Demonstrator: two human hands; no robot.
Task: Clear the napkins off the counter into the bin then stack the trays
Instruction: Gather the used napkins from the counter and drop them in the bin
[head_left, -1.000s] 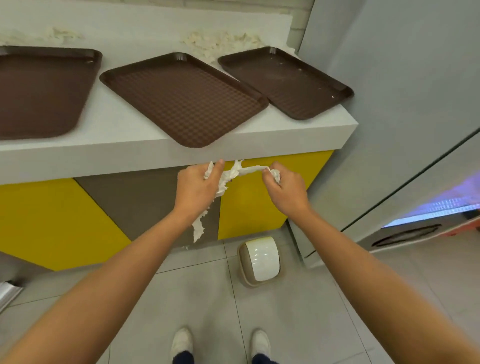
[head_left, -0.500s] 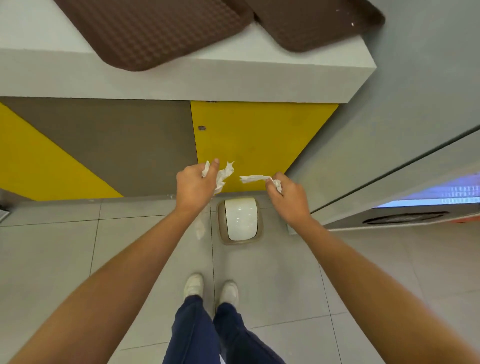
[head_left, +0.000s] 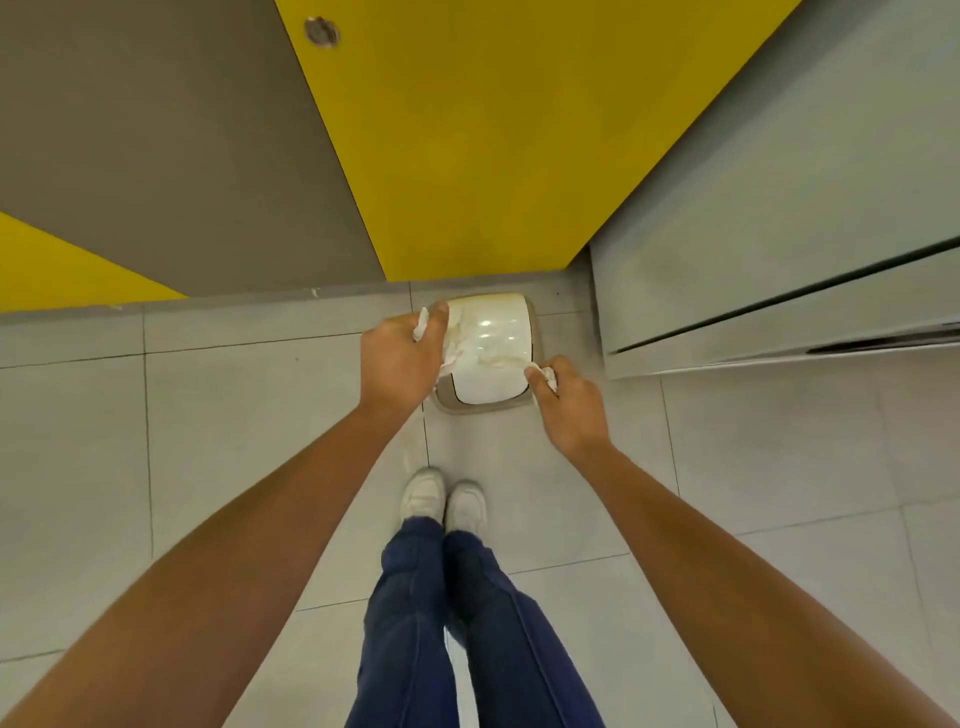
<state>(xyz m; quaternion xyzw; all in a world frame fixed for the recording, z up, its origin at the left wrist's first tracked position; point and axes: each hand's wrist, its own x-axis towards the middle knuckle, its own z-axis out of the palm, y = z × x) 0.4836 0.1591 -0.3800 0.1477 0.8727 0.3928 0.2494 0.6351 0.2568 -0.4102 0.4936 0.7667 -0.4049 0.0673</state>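
Napkins (head_left: 422, 326) brought down to the bin (head_left: 496, 384).
Left hand (head_left: 400, 358) and right hand (head_left: 569, 402) each pinch a torn piece just above the bin, lowered from counter height; drop looks next.

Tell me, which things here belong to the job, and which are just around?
Job: napkin pieces, pinched in the left hand and right hand; bin beneath them.
Just around: yellow panel, grey panel, floor tiles, white shoes.
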